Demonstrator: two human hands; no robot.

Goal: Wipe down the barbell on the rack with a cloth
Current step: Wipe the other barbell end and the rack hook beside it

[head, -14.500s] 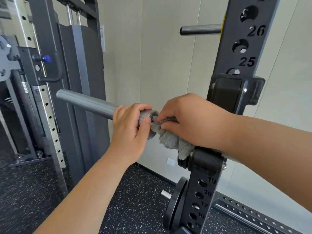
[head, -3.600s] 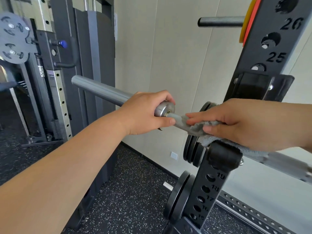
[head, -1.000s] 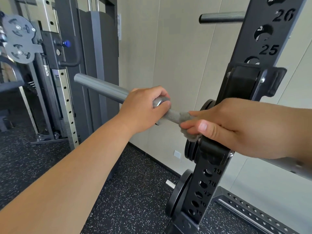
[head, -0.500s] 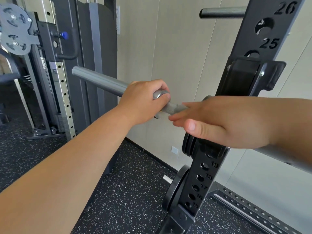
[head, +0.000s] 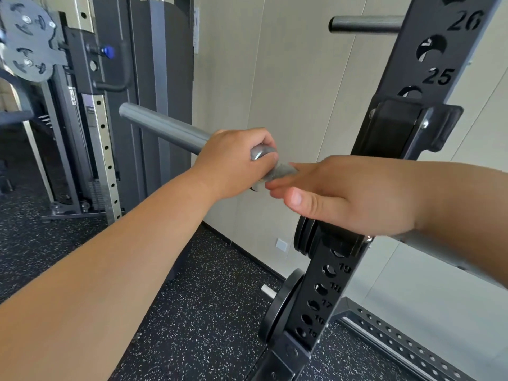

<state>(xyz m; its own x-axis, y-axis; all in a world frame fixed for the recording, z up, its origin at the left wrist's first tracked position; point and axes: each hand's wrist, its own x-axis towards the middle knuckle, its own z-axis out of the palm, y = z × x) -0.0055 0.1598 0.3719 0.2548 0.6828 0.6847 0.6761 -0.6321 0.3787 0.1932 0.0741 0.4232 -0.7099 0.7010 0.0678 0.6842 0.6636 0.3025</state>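
The grey barbell (head: 165, 127) lies across the black rack upright (head: 406, 127), its thick sleeve pointing up and left. My left hand (head: 233, 163) grips the sleeve at its shiny collar. Just right of the collar, my right hand (head: 357, 193) wraps over the thin shaft, fingers on top and thumb underneath, holding the grey cloth (head: 281, 171) against the bar. Only a small patch of cloth shows between the two hands. The shaft (head: 439, 248) reappears under my right forearm.
Black weight plates (head: 302, 235) hang behind the upright, and another plate (head: 280, 306) sits lower on a peg. A steel peg (head: 365, 24) sticks out near the top. A cable machine (head: 96, 78) stands at the left on speckled rubber flooring.
My right hand has slid left along the shaft toward the collar and now covers most of the cloth. My left hand has kept its grip on the sleeve.
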